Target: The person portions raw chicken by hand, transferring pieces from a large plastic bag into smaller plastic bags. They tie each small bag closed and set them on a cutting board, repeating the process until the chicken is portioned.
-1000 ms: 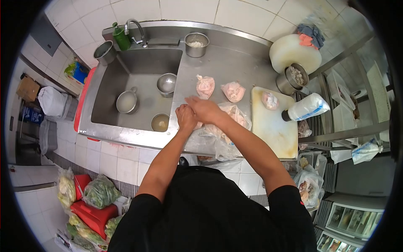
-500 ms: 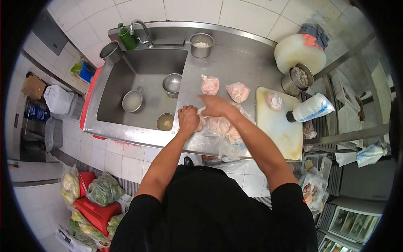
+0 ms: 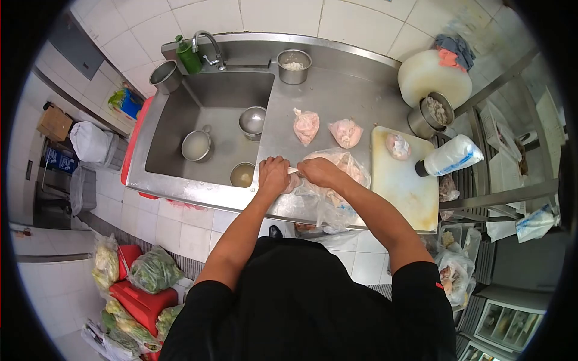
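My left hand (image 3: 274, 175) is closed on the twisted neck of a small clear plastic bag (image 3: 292, 183) with pale pink raw meat in it. My right hand (image 3: 321, 173) pinches the other end of that neck, so the plastic runs taut between both hands. Just right of them lies a larger open plastic bag (image 3: 342, 163) of the same pink meat, partly hidden by my right forearm. Beyond my hands, two tied bags of meat, one on the left (image 3: 306, 127) and one on the right (image 3: 345, 133), sit on the steel counter (image 3: 337, 96).
Left of the counter is a steel sink (image 3: 174, 132) with several metal pots. A white cutting board (image 3: 402, 192) at the right bears a small meat bag (image 3: 397, 146) and a roll of plastic bags (image 3: 451, 155). A metal pot (image 3: 294, 67) stands at the back.
My right hand has come down from above the small bag and closed on its neck, beside my left hand. The left hand keeps its hold. The view has shifted slightly.
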`<move>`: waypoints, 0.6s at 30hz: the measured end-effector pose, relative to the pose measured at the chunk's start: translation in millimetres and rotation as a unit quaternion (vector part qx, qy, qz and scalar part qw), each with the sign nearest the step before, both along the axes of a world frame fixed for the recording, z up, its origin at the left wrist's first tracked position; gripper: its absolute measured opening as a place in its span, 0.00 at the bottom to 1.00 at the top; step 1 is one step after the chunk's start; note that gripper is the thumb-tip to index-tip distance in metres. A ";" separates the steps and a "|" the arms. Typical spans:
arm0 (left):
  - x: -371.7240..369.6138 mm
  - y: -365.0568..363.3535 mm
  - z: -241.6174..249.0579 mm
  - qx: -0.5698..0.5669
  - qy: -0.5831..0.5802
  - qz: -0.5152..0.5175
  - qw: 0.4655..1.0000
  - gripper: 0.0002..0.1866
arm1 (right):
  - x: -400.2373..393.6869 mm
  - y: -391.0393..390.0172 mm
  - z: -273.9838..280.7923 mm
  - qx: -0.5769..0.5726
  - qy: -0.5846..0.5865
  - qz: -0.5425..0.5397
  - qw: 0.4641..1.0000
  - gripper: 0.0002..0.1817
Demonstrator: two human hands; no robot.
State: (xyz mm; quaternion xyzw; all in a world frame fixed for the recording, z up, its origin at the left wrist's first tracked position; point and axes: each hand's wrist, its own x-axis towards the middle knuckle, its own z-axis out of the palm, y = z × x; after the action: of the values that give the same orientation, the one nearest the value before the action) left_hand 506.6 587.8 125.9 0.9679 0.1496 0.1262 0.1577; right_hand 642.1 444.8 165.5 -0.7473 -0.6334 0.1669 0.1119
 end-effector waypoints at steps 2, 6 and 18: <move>-1.1 1.2 -1.6 0.000 -0.008 -0.006 1.000 0.06 | 0.7 -4.1 1.7 0.009 0.014 -0.003 1.000 0.11; -3.0 2.0 4.4 -0.026 0.044 -0.001 0.999 0.09 | 1.3 -17.4 2.3 0.038 0.032 -0.014 0.999 0.09; 8.6 19.1 49.4 -0.063 0.129 -0.103 0.984 0.14 | 3.9 -34.3 2.5 0.072 -0.011 -0.057 0.996 0.07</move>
State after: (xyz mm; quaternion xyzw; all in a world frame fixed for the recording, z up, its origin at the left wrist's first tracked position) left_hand 515.1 606.9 175.4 0.9745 0.0756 -0.0265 0.2095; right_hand 646.0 410.5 168.0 -0.7743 -0.6011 0.1058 0.1672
